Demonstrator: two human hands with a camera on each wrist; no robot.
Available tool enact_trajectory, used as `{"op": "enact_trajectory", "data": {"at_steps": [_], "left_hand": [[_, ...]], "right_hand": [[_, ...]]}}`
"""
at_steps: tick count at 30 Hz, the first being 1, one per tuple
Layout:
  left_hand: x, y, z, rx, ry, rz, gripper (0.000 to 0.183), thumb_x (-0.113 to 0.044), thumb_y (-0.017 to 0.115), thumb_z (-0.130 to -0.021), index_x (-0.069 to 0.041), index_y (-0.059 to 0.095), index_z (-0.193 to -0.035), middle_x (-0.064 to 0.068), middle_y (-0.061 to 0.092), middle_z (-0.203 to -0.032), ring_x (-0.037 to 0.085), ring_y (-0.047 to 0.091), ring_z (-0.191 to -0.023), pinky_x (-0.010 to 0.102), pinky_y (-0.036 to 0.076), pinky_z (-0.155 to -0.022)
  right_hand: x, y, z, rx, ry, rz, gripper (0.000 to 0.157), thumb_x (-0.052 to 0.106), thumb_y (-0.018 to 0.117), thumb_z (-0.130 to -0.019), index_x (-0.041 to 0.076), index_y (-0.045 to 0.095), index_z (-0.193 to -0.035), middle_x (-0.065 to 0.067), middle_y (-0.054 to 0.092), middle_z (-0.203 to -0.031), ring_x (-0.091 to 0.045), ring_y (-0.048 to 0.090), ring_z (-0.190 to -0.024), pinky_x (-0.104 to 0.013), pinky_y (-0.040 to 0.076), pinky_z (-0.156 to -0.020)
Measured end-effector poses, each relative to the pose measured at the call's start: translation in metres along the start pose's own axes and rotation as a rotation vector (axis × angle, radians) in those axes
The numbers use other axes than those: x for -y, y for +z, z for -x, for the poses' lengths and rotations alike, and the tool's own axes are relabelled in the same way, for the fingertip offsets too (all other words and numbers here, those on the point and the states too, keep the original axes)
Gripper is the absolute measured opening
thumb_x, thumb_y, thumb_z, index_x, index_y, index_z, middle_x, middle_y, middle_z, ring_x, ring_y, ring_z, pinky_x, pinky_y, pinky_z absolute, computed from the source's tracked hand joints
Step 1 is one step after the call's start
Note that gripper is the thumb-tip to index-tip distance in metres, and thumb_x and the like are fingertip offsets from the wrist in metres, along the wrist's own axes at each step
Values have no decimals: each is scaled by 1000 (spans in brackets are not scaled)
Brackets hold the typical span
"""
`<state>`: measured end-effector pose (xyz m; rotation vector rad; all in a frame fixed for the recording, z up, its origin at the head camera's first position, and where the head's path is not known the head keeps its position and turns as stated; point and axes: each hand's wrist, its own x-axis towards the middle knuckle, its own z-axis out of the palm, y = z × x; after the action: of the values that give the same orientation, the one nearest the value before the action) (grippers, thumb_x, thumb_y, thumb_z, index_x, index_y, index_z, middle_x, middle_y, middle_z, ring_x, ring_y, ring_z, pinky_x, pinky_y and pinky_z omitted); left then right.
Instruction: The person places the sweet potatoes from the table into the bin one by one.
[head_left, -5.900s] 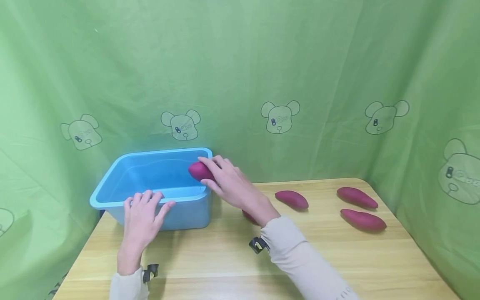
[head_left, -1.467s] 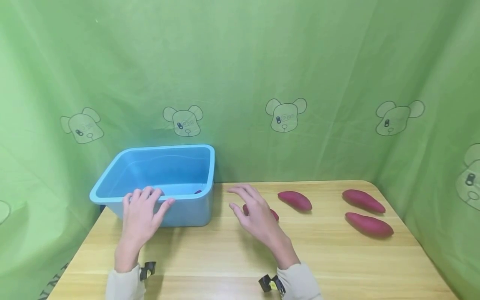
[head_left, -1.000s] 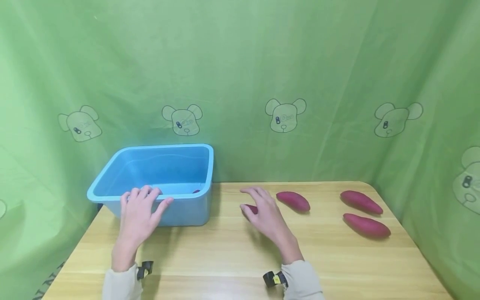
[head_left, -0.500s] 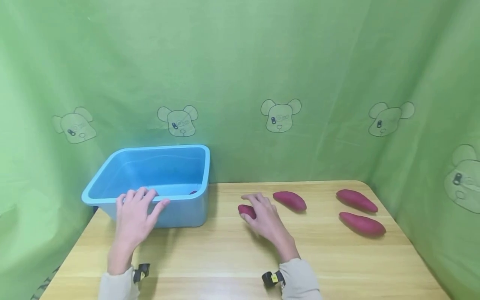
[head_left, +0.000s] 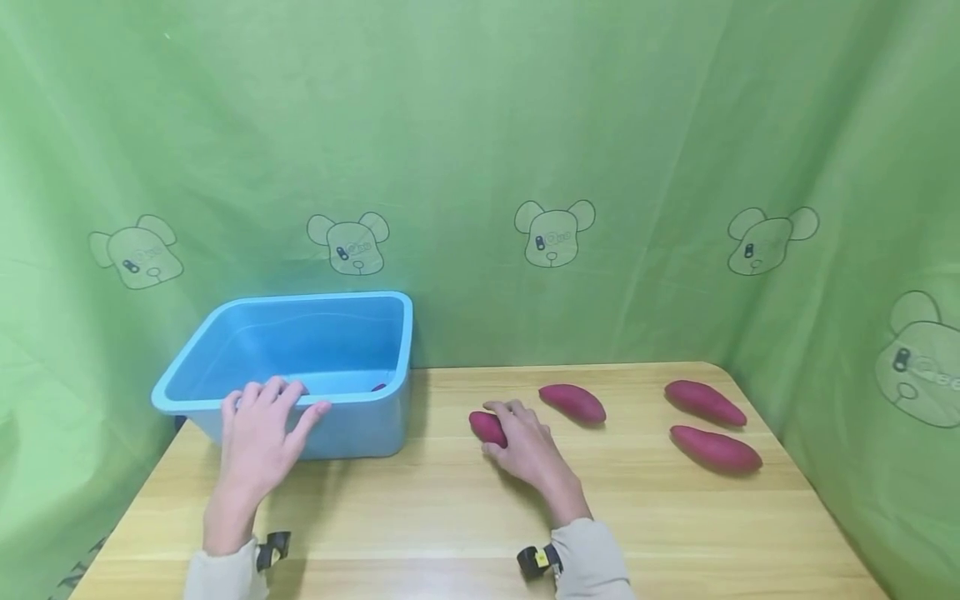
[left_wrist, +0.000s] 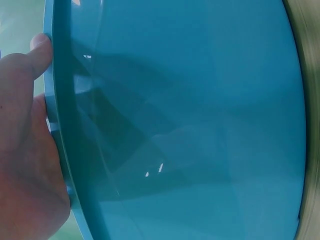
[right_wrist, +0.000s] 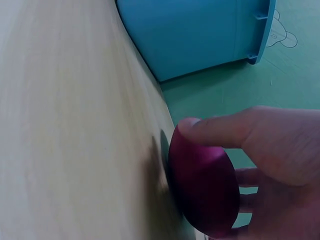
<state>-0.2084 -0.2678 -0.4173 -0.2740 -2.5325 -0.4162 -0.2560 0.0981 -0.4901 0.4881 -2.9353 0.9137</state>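
Note:
My left hand [head_left: 258,442] rests over the near rim of a blue plastic bin [head_left: 401,417], fingers hooked inside and thumb on the outer side. The left wrist view shows the thumb of that hand [left_wrist: 25,135] against the rim of the bin [left_wrist: 185,125]. A bit of a purple sweet potato [head_left: 378,387] shows low inside the bin. To the right of the bin, my right hand [head_left: 528,446] grips another sweet potato [head_left: 486,427] at table level. In the right wrist view its thumb and fingers lie on opposite sides of the sweet potato [right_wrist: 202,185].
Another sweet potato [head_left: 573,403] lies just behind my right hand. Farther right are two more, a back sweet potato [head_left: 705,402] and a front sweet potato [head_left: 716,450]. Green curtain [head_left: 480,150] surrounds the wooden table [head_left: 420,533].
Earlier my right hand held a sweet potato at the bin's rim; then it moved right without it, down to another one, and closed its fingers round that. My left hand stayed on the rim.

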Motion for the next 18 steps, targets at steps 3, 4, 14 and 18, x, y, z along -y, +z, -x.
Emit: {"op": "enact_trajectory", "data": {"at_steps": [3,4,14,18], "left_hand": [[0,0,-1,-3,3,-2,41,-53,60,-99,-13,64,-100,16,66,-115,41,52,-106,64,29,-97],[1,0,-1,-6,4,-1,40,-53,60,-99,-13,64,-100,16,66,-115,41,52,-106,64,29,-96],[-1,0,0,-10,3,-2,41,-53,61,-99,-12,65,-100,17,66,-115,41,51,-105,64,28,-96],[-3,-1,2,-8,-2,-1,41,-53,61,-99,-12,65,-101,16,66,-115,41,51,-105,64,28,-96]], "right_hand": [[-1,0,0,-5,-1,12,64,18,80,-89,10,53,-146,-18,58,-136,-40,56,-121,-62,43,-101],[-2,0,0,-8,-2,16,63,18,80,-89,9,54,-146,-18,58,-135,-40,57,-120,-61,43,-100],[-5,3,2,0,-7,18,64,9,78,-88,10,52,-147,-17,59,-132,-39,58,-115,-59,47,-95],[-5,4,4,5,-10,18,64,6,77,-87,11,52,-147,-18,59,-131,-39,59,-113,-59,49,-93]]}}
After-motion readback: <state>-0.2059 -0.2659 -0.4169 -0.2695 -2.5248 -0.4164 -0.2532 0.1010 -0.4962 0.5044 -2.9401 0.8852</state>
